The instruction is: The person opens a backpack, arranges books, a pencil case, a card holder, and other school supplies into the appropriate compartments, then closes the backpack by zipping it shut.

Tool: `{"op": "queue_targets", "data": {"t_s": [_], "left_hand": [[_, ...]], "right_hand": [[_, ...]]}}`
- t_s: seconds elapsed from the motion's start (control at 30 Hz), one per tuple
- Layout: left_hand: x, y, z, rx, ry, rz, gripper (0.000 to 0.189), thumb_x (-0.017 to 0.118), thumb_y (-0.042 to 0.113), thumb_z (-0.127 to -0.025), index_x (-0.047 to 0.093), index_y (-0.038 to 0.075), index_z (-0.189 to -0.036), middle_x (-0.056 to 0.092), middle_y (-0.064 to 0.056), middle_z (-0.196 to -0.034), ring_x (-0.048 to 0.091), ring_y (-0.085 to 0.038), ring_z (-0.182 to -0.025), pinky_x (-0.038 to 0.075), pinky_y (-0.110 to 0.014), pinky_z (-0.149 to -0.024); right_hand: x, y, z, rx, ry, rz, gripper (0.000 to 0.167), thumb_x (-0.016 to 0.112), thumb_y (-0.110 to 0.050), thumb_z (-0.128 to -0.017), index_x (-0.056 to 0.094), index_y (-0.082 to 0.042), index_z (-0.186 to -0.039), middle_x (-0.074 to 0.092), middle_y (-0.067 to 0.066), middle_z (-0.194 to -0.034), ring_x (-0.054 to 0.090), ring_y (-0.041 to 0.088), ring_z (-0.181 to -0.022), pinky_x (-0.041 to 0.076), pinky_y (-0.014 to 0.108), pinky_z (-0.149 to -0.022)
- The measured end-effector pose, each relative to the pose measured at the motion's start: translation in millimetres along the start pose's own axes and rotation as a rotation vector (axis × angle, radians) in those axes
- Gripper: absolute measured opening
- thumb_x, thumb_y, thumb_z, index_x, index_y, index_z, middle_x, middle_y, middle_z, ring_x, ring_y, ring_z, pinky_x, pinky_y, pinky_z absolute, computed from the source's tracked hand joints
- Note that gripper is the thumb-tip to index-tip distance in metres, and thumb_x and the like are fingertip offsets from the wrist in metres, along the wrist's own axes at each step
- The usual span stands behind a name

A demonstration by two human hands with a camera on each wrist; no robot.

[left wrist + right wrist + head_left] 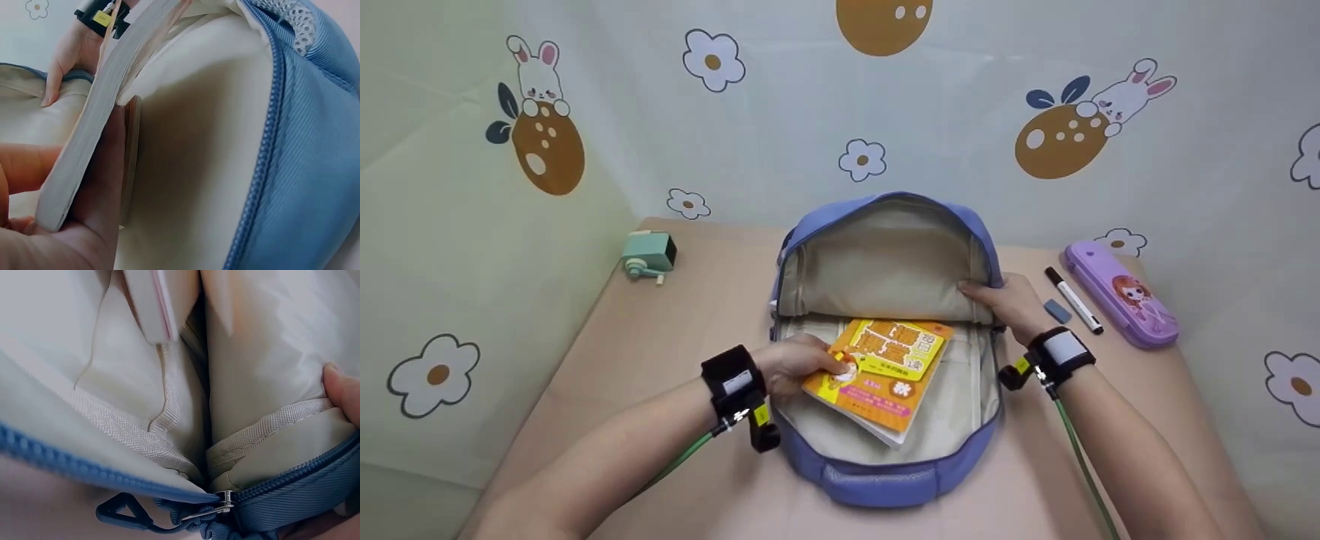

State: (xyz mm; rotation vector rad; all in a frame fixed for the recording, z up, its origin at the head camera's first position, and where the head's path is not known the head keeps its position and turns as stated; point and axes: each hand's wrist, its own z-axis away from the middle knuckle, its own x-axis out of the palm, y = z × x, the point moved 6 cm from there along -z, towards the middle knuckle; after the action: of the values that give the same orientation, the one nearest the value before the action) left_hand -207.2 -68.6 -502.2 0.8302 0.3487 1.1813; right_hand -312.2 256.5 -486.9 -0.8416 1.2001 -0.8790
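A blue backpack (883, 491) lies unzipped, its lid folded back and its cream lining showing. My left hand (795, 364) grips an orange and yellow book (877, 412) by its left edge, thumb on the cover, inside the bag's main compartment. In the left wrist view the book's white page block (93, 121) is between thumb and fingers. Behind the fingers a second, thinner book (130, 163) shows edge-on. My right hand (1012, 300) pinches the right edge of the raised lid, thumb on the lining (270, 365). A zip pull (126, 512) hangs at the bag's side in the right wrist view.
Right of the backpack lie a blue eraser (1057, 311), a white marker (1074, 300) with a dark cap and a purple pencil case (1121, 292) with a cartoon girl. A teal pencil sharpener (649, 253) with a crank stands at the back left. Patterned curtains (780, 135) surround the table.
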Motion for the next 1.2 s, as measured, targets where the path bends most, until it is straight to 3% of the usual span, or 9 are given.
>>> {"op": "queue_targets", "data": {"t_s": [0.2, 0.43, 0.63, 0.8, 0.97, 1.07, 1.13, 1.2], "left_hand": [[-4.3, 1.2, -0.3, -0.003, 0.037, 0.029, 0.029, 0.064, 0.001, -0.097, 0.059, -0.008, -0.124, 0.07, -0.021, -0.112, 0.073, -0.025, -0.091, 0.059, -0.034, -0.084], [-14.3, 1.4, 1.7, 0.003, 0.006, 0.144, 0.034, 0.06, 0.002, -0.1, 0.051, -0.008, -0.131, 0.067, -0.021, -0.117, 0.071, -0.026, -0.097, 0.057, -0.035, -0.09], [-13.4, 6.8, -9.8, 0.048, 0.1, 0.197, 0.035, 0.059, 0.0, -0.1, 0.05, -0.008, -0.132, 0.067, -0.022, -0.116, 0.071, -0.029, -0.097, 0.058, -0.037, -0.089], [-8.7, 13.9, -22.7, 0.089, 0.188, 0.185, 0.035, 0.061, 0.002, -0.099, 0.052, -0.006, -0.132, 0.067, -0.021, -0.116, 0.071, -0.028, -0.096, 0.059, -0.036, -0.086], [-4.6, 18.4, -24.1, 0.132, 0.206, 0.157, 0.035, 0.063, 0.002, -0.099, 0.051, -0.007, -0.13, 0.067, -0.021, -0.114, 0.071, -0.028, -0.096, 0.06, -0.036, -0.083], [-3.4, 23.1, -15.2, 0.198, 0.192, -0.002, 0.042, 0.066, 0.002, -0.096, 0.049, -0.007, -0.133, 0.065, -0.022, -0.115, 0.07, -0.029, -0.097, 0.059, -0.037, -0.086], [-3.9, 27.4, -6.0, 0.258, 0.204, -0.208, 0.051, 0.069, 0.005, -0.092, 0.047, -0.007, -0.137, 0.063, -0.021, -0.119, 0.067, -0.028, -0.102, 0.055, -0.038, -0.093], [-4.7, 32.0, 3.9, 0.32, 0.235, -0.47, 0.058, 0.073, 0.009, -0.089, 0.048, -0.007, -0.14, 0.062, -0.02, -0.124, 0.063, -0.029, -0.109, 0.05, -0.041, -0.101]], "right_hand": [[1, -2, 0.6, -0.012, -0.014, -0.001, 0.062, 0.081, -0.052, -0.084, 0.069, 0.0, -0.116, 0.067, 0.013, -0.113, 0.058, 0.025, -0.103, 0.046, 0.036, -0.088], [0, -12, 4.0, -0.076, -0.007, 0.013, 0.059, 0.081, -0.051, -0.084, 0.071, -0.001, -0.114, 0.07, 0.014, -0.11, 0.062, 0.026, -0.101, 0.051, 0.037, -0.086], [2, -13, 2.4, -0.07, -0.019, -0.01, 0.06, 0.081, -0.05, -0.085, 0.07, 0.001, -0.115, 0.07, 0.016, -0.112, 0.064, 0.027, -0.101, 0.053, 0.036, -0.087], [3, -10, 1.4, -0.05, -0.018, -0.04, 0.061, 0.082, -0.049, -0.085, 0.07, 0.002, -0.115, 0.069, 0.014, -0.112, 0.063, 0.024, -0.103, 0.053, 0.034, -0.088], [5, -9, 0.0, -0.059, -0.018, -0.041, 0.061, 0.082, -0.049, -0.084, 0.07, 0.001, -0.117, 0.069, 0.013, -0.113, 0.06, 0.025, -0.104, 0.049, 0.035, -0.091], [4, -10, 0.3, -0.068, -0.019, -0.036, 0.061, 0.082, -0.049, -0.084, 0.07, 0.0, -0.119, 0.069, 0.014, -0.117, 0.059, 0.025, -0.106, 0.047, 0.036, -0.093], [3, -10, 0.4, -0.069, -0.017, -0.038, 0.061, 0.083, -0.047, -0.084, 0.07, 0.0, -0.12, 0.069, 0.014, -0.118, 0.059, 0.026, -0.107, 0.047, 0.036, -0.093], [3, -9, 0.7, -0.066, -0.017, -0.038, 0.06, 0.083, -0.047, -0.084, 0.07, 0.001, -0.119, 0.069, 0.015, -0.117, 0.059, 0.026, -0.107, 0.047, 0.036, -0.093]]}}
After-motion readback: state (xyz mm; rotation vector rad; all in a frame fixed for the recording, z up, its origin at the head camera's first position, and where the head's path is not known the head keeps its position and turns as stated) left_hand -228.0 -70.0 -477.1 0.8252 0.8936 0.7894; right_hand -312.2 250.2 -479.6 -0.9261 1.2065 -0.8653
